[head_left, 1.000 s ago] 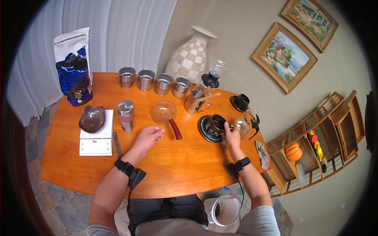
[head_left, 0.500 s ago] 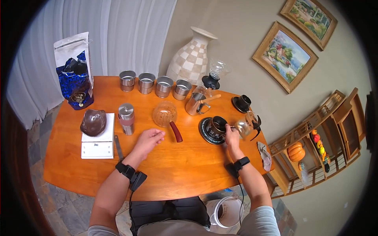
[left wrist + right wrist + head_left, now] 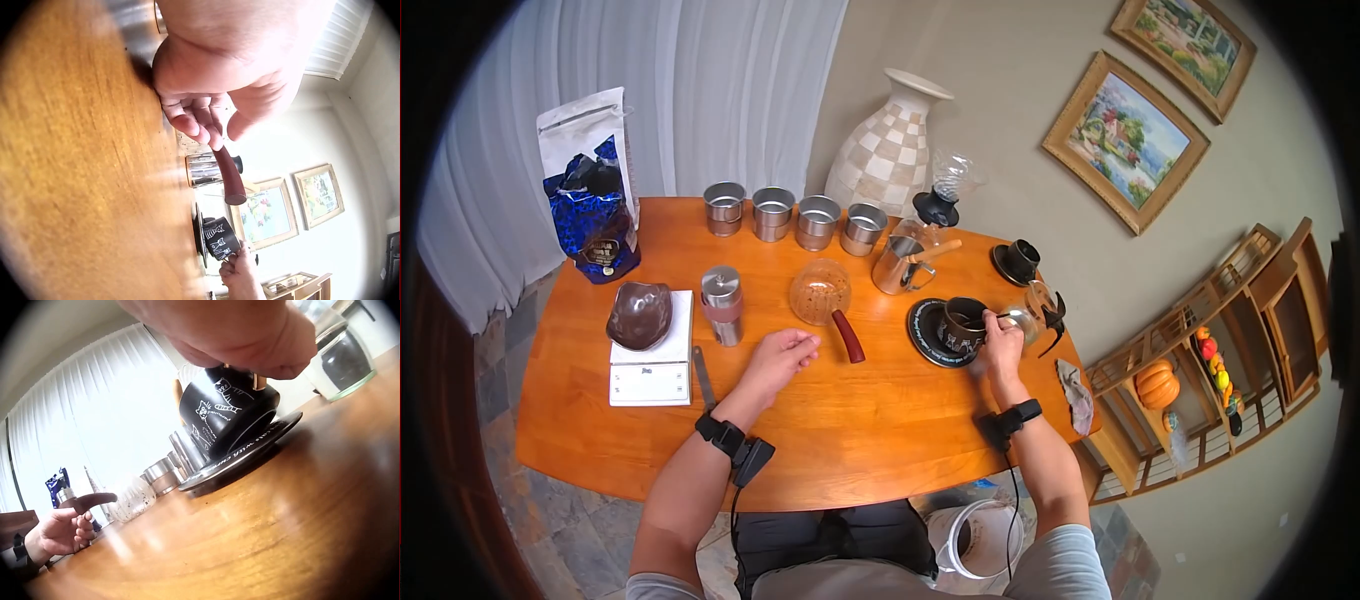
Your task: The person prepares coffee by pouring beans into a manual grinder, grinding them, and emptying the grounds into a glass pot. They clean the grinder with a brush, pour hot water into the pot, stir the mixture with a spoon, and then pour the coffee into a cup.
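My right hand pinches the handle of a black coffee cup with white cat drawings. In the right wrist view the cup leans over a black saucer with white lettering on its rim. My left hand rests near the table with loosely curled fingers and nothing in them. Just beyond it is a clear glass pot with brown specks inside and a red-brown side handle. In the left wrist view this handle shows past my fingertips.
Right of the cup stands a glass carafe with a black handle; behind is a steel pitcher. Several steel cups line the back. At left are a white scale bearing a brown bowl, and a grinder.
My right hand has moved slightly right with the cup, which has shifted toward the saucer's right side. The left hand stays almost still, and the head view has tilted a little.
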The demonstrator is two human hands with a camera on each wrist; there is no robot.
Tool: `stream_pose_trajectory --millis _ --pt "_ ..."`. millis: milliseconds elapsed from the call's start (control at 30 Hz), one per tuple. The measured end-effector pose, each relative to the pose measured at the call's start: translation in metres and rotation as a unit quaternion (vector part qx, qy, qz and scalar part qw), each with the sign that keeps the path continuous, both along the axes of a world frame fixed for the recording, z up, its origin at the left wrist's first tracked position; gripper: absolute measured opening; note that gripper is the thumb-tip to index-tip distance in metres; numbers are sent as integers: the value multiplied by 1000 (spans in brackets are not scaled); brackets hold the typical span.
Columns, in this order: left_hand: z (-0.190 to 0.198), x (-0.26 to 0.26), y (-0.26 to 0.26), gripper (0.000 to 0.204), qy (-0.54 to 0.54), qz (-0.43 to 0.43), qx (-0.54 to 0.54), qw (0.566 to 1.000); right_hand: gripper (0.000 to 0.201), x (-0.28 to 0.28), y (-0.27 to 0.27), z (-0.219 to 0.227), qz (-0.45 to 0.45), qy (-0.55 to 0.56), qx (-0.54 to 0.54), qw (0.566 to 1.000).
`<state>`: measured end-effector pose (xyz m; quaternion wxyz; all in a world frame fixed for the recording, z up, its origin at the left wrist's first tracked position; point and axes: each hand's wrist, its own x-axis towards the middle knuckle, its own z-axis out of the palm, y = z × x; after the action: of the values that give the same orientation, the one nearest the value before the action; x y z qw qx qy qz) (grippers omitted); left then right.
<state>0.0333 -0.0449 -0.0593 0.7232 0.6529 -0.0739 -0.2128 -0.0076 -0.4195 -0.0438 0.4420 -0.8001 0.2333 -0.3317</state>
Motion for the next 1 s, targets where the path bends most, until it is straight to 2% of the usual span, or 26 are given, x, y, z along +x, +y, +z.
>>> stream_pose_trajectory --millis 267,300,533,600,800,1000 --pt "-5 1 0 18 -4 -1 -3 1000 34 -12 4 33 1 -30 68 997" --pt "-5 2 0 18 -6 1 -5 1000 34 -15 7 40 4 -29 43 999" --pt "-11 4 1 18 -10 -3 -14 1000 34 -30 16 55 30 -20 48 998" --pt "-10 4 1 18 -12 -3 -12 1000 32 -38 18 61 35 23 35 999" --pt "-9 3 1 19 -16 -4 -12 1000 28 -68 21 71 83 -36 41 995" --pt "-12 5 3 19 -23 -10 -24 999 27 -113 20 83 73 -6 34 997"
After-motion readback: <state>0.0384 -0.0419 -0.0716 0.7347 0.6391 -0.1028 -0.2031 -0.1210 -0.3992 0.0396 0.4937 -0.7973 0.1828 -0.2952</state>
